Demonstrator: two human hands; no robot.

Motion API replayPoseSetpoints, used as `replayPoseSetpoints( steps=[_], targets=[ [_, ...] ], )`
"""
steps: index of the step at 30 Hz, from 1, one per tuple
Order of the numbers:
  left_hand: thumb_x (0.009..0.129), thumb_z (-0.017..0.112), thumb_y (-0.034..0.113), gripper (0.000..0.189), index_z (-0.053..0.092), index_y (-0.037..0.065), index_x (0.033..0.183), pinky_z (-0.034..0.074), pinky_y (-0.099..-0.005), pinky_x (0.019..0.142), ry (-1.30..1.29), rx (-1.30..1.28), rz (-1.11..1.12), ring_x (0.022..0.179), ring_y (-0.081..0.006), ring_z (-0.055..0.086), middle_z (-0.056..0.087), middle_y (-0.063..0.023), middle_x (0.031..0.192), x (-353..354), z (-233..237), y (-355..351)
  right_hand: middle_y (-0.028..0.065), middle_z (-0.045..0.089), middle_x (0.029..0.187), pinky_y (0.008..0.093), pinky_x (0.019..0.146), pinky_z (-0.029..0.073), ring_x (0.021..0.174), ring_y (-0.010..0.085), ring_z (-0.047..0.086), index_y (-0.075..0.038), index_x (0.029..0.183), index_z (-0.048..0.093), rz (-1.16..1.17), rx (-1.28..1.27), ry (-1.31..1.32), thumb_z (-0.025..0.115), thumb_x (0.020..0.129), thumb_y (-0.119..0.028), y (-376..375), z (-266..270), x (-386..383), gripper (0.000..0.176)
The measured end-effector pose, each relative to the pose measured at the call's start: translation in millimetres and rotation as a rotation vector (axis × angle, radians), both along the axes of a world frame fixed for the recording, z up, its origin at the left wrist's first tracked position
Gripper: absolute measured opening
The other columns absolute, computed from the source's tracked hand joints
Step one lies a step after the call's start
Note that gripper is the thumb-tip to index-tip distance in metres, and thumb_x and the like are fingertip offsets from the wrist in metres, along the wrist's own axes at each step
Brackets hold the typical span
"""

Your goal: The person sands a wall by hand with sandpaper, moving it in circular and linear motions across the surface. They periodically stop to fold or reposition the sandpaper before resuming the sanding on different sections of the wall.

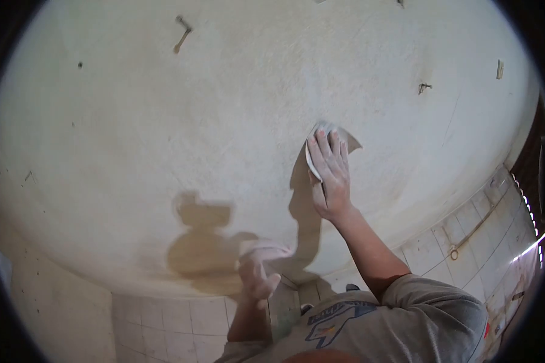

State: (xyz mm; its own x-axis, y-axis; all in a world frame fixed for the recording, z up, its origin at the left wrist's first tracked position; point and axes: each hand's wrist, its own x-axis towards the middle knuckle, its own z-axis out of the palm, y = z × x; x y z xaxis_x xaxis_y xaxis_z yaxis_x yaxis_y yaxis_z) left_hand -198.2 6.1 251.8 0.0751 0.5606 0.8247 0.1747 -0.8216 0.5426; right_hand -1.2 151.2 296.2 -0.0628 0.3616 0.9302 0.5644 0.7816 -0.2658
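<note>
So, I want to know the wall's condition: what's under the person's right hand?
Under the right hand is a thin, pale sheet, some of its edge showing, with the wall behind it. The sheet covers that patch, so the surface there cannot be seen.

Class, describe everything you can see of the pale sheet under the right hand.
The pale sheet looks thin and whitish, perhaps paper or cloth; I cannot tell which. The right hand lies over it, fingers pointing up, covering most of it against the pale wall. A strip shows above the fingers, and a curved edge shows at the picture's left. The darker pointed patch to the right may be shadow.
</note>
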Motion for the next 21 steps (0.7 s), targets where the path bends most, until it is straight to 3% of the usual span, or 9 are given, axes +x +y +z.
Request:
replayPoseSetpoints(
  steps=[2,5,6,9,14,18,21],
  targets=[
    [0.088,0.066,0.032,0.043,0.069,-0.006,0.109,0.051,-0.0475,0.098,-0.032,0.068,-0.038,0.103,-0.0392,0.069,0.072,-0.0246,0.107,-12,19,3,0.0191,0.04,0.164,0.059,0.124,0.02,0.155,0.0452,0.028,-0.004,0.154,0.049,0.008,-0.008,0.002,0.049,0.091,-0.006,-5,11,-5,0.063],
    [0.098,0.056,0.052,0.066,0.058,-0.006,0.13,0.043,-0.0538,0.111,-0.127,0.321,0.299,0.128,-0.0447,0.058,0.063,-0.0305,0.131,-27,38,17,0.0214,0.042,0.162,0.0595,0.124,0.018,0.154,0.0459,0.029,-0.003,0.153,0.05,0.03,0.02,0.011,0.053,0.1,-0.008,-11,22,-16,0.053],
    [0.101,0.05,0.059,0.075,0.053,-0.006,0.138,0.04,-0.0566,0.114,-0.2,0.418,0.436,0.136,-0.0468,0.053,0.057,-0.0326,0.141,-33,52,20,0.0217,0.042,0.162,0.0593,0.124,0.018,0.154,0.0463,0.029,-0.002,0.153,0.05,0.03,0.023,-0.011,0.052,0.1,-0.007,-10,19,-21,0.053],
    [0.102,0.05,0.057,0.075,0.049,-0.006,0.144,0.032,-0.0583,0.121,-0.312,0.457,0.388,0.146,-0.0475,0.042,0.049,-0.0342,0.15,-78,73,10,0.0228,0.042,0.162,0.0596,0.125,0.017,0.154,0.0481,0.028,0.0,0.152,0.051,0.021,0.034,-0.063,0.05,0.092,-0.004,-8,-6,-34,0.06],
    [0.097,0.055,0.048,0.068,0.056,-0.007,0.136,0.033,-0.056,0.12,-0.242,0.376,0.306,0.142,-0.0447,0.049,0.059,-0.0326,0.14,-89,68,12,0.0233,0.04,0.163,0.0613,0.125,0.016,0.154,0.0491,0.027,0.002,0.151,0.051,-0.048,0.048,-0.085,0.047,0.084,-0.005,-9,-29,-45,0.068],
    [0.088,0.06,0.039,0.06,0.066,-0.009,0.124,0.034,-0.0531,0.12,-0.243,0.259,0.401,0.137,-0.0419,0.055,0.065,-0.0292,0.133,-86,67,24,0.0233,0.038,0.164,0.0616,0.125,0.016,0.155,0.0486,0.025,0.002,0.152,0.049,-0.14,0.154,-0.046,0.046,0.087,-0.005,8,8,-42,0.066],
    [0.087,0.063,0.041,0.062,0.067,-0.01,0.122,0.037,-0.0527,0.117,-0.165,0.22,0.389,0.135,-0.0417,0.056,0.066,-0.0279,0.133,-92,72,27,0.0243,0.038,0.164,0.0607,0.125,0.014,0.156,0.0476,0.024,0.002,0.151,0.051,-0.142,0.183,0.026,0.047,0.085,-0.004,12,39,-41,0.066]
  ],
)
